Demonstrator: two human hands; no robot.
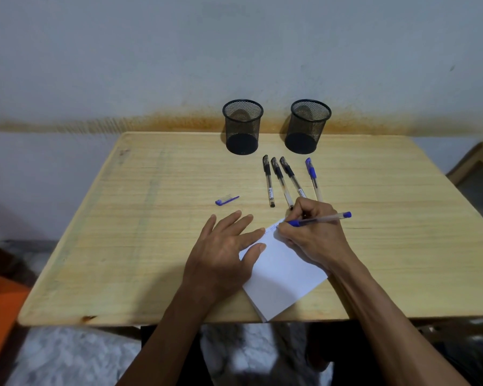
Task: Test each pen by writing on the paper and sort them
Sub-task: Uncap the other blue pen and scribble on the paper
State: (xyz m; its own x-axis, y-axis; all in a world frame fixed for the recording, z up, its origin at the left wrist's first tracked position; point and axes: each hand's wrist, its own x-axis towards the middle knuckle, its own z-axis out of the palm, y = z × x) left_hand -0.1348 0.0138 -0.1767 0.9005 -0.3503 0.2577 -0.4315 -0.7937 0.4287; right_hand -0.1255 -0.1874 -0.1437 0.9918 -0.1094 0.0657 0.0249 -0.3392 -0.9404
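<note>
My right hand (313,229) grips an uncapped blue pen (325,218) with its tip on the top corner of the white paper (282,277), where faint blue marks show. My left hand (226,246) lies flat with straight fingers, pressing the paper's left edge. The pen's blue cap (227,200) lies on the table to the left. Three capped black pens (278,181) and one capped blue pen (313,178) lie side by side beyond my right hand. Two black mesh cups, left (242,126) and right (308,125), stand at the table's far edge.
The wooden table (123,232) stands against a pale wall. An orange object (0,310) sits low at the left, and a wooden piece of furniture (477,174) at the right. The paper's lower corner overhangs the table's front edge.
</note>
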